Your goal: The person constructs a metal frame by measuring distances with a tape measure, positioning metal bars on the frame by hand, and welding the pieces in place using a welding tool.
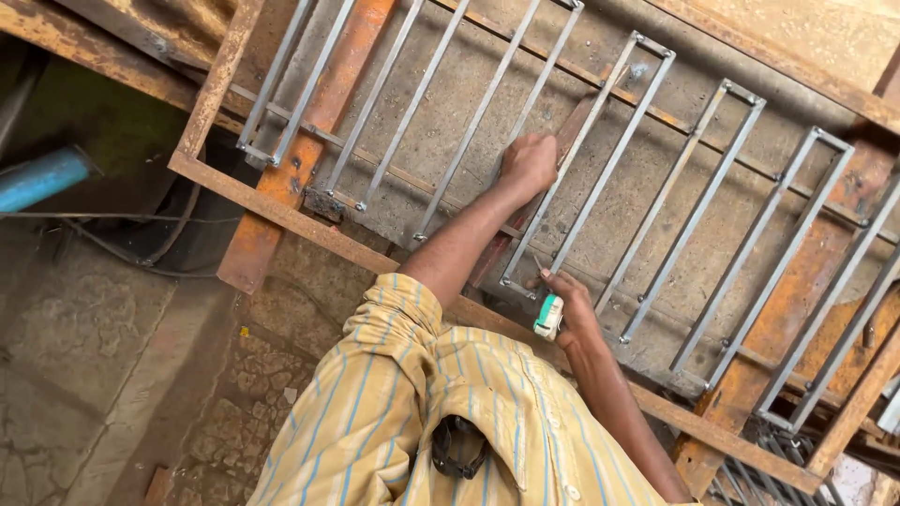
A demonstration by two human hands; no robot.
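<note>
A grille of grey steel bars (694,211) lies in a rusty angle-iron frame (281,214) on a concrete floor. My left hand (528,165) reaches over the frame, closed in a fist on one of the grey bars (561,173) near the grille's middle. My right hand (570,302) is lower, at the near ends of the bars. It holds a small white and green tape measure (548,317) against the end of a bar. My yellow striped shirt (441,422) fills the bottom of the view.
A rusty orange beam (272,201) runs under the grille at the left, and another (797,300) at the right. A blue pipe (42,178) lies at the far left. Cracked concrete floor (112,375) spreads at the lower left. More metal bars (769,473) lie at the bottom right.
</note>
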